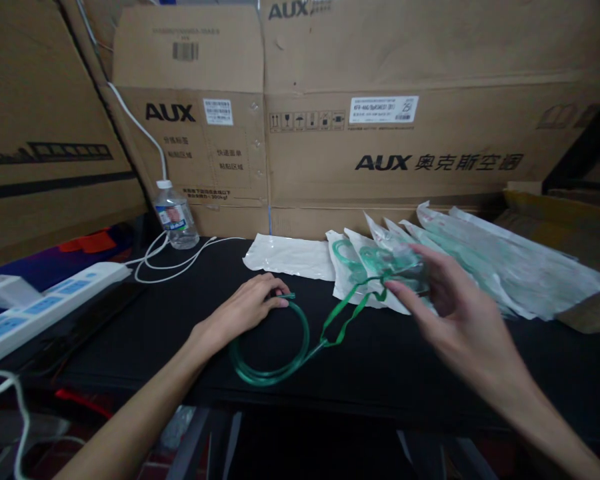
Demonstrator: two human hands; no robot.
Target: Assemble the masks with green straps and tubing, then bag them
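A coil of green tubing (273, 360) lies on the black table (145, 327). My left hand (247, 308) rests on the coil's top, fingers closed over the tube end. My right hand (447, 307) is lifted above the table and grips a clear mask (410, 270) by its edge, fingers curled round it. A green strap (347, 313) hangs from the mask down to the tubing.
Several sealed clear packets (505, 260) with green parts fan out at the right, and an empty white packet (290, 257) lies behind the coil. A water bottle (176, 215), white cable (165, 263) and power strip (45, 303) sit left. Cardboard boxes (380, 133) wall the back.
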